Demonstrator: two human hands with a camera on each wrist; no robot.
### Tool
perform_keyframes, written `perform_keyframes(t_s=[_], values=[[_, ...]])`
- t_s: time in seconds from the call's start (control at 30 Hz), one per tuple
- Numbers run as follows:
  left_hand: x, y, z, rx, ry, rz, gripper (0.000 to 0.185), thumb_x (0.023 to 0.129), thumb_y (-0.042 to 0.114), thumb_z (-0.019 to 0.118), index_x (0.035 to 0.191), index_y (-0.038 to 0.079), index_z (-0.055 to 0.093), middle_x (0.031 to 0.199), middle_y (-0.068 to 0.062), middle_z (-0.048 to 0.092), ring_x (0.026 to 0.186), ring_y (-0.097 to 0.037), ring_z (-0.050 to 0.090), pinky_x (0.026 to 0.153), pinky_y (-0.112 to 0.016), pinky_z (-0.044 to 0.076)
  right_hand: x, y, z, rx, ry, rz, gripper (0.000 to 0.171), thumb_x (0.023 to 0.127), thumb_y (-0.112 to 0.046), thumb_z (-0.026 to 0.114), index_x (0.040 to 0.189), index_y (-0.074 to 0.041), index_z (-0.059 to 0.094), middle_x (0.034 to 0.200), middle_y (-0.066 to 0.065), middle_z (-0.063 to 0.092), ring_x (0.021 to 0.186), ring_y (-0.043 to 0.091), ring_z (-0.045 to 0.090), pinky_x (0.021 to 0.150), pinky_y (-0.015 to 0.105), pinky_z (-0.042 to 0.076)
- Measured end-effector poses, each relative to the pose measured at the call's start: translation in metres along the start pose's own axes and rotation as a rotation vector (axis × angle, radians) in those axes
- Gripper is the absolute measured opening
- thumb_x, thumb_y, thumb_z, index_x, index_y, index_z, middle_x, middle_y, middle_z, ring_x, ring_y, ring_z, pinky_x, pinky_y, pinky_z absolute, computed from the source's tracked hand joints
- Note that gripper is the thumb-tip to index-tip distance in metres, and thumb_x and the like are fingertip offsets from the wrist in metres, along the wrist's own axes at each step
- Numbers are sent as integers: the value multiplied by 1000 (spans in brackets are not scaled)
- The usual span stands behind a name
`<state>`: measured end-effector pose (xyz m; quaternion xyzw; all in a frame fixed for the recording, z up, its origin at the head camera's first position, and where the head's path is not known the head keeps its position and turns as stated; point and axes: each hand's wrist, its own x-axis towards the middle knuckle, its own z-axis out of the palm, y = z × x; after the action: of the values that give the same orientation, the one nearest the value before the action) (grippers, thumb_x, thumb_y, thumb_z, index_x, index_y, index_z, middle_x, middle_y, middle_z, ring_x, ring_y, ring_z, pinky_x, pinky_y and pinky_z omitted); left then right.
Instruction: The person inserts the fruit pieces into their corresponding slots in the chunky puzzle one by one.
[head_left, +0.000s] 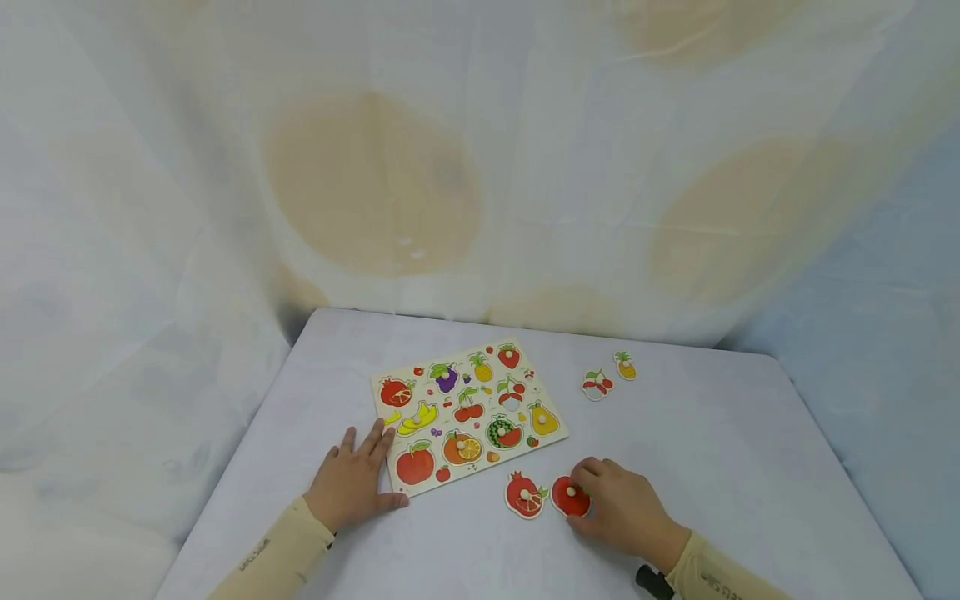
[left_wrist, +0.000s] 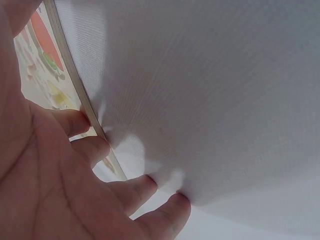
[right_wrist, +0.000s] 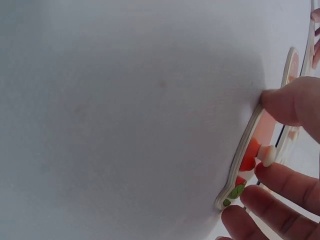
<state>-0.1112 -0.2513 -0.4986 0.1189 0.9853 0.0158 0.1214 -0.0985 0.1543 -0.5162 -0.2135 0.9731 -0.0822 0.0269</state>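
My right hand (head_left: 615,504) has its fingers curled round the red apple piece (head_left: 570,497), fingertips at its rim beside the little white peg, the piece lying flat on the counter (head_left: 712,450). Just to that hand's left sits the pomegranate piece (head_left: 524,494), close against the apple. My left hand (head_left: 352,482) lies flat, fingers straight, pressing the near corner of the puzzle board (head_left: 465,412). Well beyond my right hand lie the cherry piece (head_left: 597,383) and pineapple piece (head_left: 625,365).

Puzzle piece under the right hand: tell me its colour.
Red with a pale knob; the puzzle piece shows best in the head view, at the right hand.
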Motion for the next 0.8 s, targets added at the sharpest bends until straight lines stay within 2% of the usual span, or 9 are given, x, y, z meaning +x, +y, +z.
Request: perform_keyframes(t_s=[0.5,0.8], values=[[-1,1,0,-2,-6,-4,108,73,71,73,154,9,38,160,-15,29,135,-59,30,100,-71,36,-1,-3,-2,-41,26,-49,44,68,-47,88,101,-24,71,102,-8,66,85,9,59,68,27,56],[-2,1,-3,4,-3,1,108,73,71,72,154,8,38,160,-16,30,134,-59,31,99,-71,37,-1,-8,-1,-62,40,3,47,67,-51,89,100,-23,72,102,-6,67,83,10,60,66,26,56]])
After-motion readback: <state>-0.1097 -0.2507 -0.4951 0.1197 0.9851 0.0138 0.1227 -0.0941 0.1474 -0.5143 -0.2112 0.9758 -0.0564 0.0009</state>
